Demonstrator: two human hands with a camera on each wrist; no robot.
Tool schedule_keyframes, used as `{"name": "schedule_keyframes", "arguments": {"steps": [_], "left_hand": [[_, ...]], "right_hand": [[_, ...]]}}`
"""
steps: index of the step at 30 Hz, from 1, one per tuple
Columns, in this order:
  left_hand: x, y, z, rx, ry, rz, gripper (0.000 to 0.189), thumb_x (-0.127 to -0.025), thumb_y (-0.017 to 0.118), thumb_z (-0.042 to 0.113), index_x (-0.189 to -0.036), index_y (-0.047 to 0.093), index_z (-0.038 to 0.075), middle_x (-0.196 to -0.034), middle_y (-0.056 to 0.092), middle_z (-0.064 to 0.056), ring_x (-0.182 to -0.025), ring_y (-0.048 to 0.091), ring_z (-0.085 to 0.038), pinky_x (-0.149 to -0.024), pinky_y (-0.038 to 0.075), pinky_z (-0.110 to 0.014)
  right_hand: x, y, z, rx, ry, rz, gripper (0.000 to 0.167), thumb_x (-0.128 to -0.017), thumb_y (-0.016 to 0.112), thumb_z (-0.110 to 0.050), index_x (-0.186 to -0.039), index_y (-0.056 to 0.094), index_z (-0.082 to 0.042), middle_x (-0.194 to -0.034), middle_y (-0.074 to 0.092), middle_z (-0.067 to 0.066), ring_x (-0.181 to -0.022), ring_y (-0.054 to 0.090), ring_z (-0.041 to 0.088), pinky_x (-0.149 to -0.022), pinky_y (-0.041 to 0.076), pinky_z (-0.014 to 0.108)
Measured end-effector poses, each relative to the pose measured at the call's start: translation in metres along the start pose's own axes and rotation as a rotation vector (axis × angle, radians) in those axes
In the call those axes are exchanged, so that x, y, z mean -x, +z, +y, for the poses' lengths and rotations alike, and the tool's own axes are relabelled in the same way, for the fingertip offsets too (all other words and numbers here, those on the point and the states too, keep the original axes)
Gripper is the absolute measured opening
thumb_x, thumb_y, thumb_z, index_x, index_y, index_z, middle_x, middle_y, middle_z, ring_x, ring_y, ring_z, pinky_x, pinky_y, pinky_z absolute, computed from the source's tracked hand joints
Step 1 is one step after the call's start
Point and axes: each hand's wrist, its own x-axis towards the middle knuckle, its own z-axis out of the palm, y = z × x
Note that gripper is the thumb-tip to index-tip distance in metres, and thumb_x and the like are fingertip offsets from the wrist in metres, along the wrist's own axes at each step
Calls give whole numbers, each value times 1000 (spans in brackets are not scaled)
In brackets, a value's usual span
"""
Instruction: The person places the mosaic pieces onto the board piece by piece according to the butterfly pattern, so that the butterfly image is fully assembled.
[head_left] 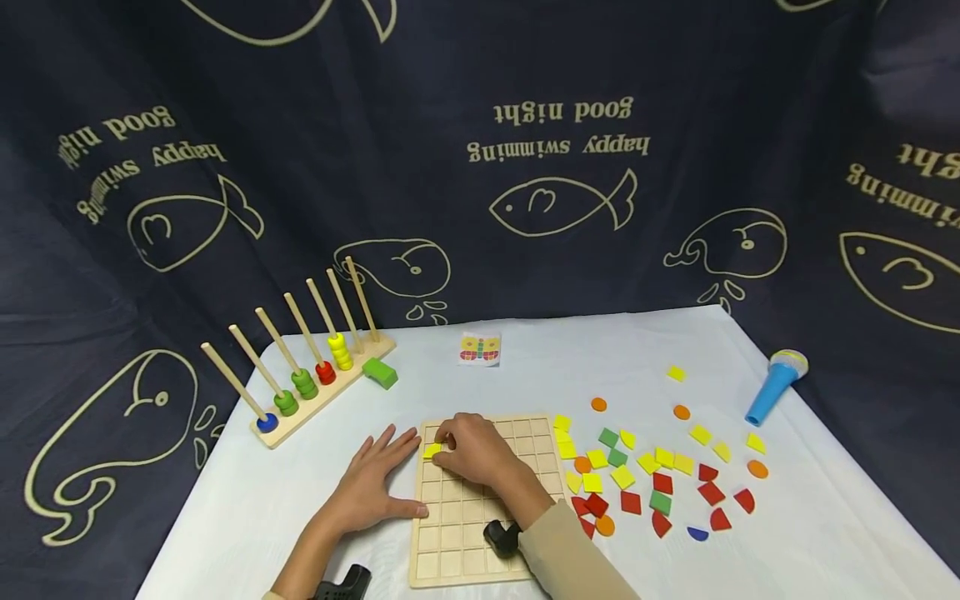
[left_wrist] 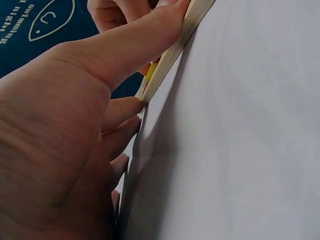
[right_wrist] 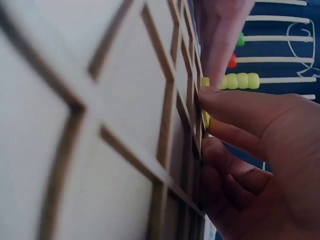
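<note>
A pale wooden grid board [head_left: 438, 563] lies on the table, divided into square cells. At its upper left my right hand [head_left: 480, 454] pinches a yellow square tile [head_left: 432, 451] between thumb and fingers. The right wrist view shows the yellow tile [right_wrist: 206, 120] partly hidden behind the thumb. My left hand [head_left: 372, 483] lies with spread fingers along the board's left side. Its thumb [left_wrist: 145, 42] touches the board's edge [left_wrist: 172, 55], and the fingertips reach the upper left corner.
Loose tiles lie right of the board, including red squares [head_left: 631, 502], green squares [head_left: 661, 502] and orange discs [head_left: 757, 469]. A peg stacker [head_left: 330, 392] and green block [head_left: 380, 372] stand back left. A butterfly picture card [head_left: 480, 350] lies behind; a toy microphone [head_left: 776, 387] lies far right.
</note>
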Motion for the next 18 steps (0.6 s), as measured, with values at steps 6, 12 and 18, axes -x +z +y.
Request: {"name": "schedule_keyframes", "arguments": {"steps": [6,12,18], "left_hand": [[-2,3,1,8,-6,-4,109,-60,72,74,-147,42,16,-153,33,4,-144,14,-29,-113,6,-52],[-2,3,1,16,-5,-10,109,-61,73,74,-148,41,16,-154,32,4,-144,14,-29,-113,6,-53],[-3,-6,2,52,2,-43,108,-61,76,68,-147,41,12,-153,34,-1,-143,14,-34,-112,5,-55]], "right_hand": [[3,-7,2,-14,-10,-67,26,-83,74,-24,-108,72,-16,-80,55,-7,-70,48,8,-65,43,24],[7,-11,4,-28,-57,-89,29,-84,72,-22,-113,71,-17,-85,56,-8,-73,48,7,-68,43,23],[22,-26,13,-116,-87,-43,29,-88,68,-22,-115,69,-13,-81,53,-12,-72,50,4,-66,44,21]]}}
